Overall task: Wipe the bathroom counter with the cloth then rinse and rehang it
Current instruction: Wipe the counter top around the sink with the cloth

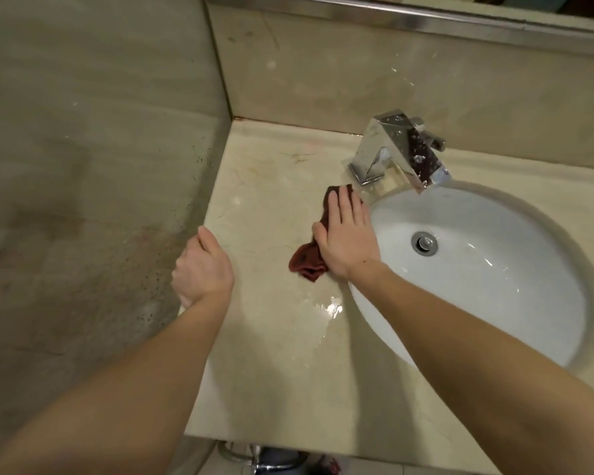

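Note:
A dark red cloth (306,262) lies crumpled on the beige marble counter (268,186), just left of the sink. My right hand (345,234) presses flat on top of it, fingers together and pointing toward the faucet, so the cloth's middle is hidden. Parts of the cloth stick out past my fingertips and beside my wrist. My left hand (201,265) rests at the counter's left edge by the wall, fingers curled and holding nothing. A wet patch (326,310) glistens on the counter in front of the cloth.
A white oval sink (494,286) with a metal drain (425,243) is set into the counter on the right. A chrome faucet (396,149) stands behind it. Tiled walls close in the left and back, and a mirror frame (426,18) runs along the top.

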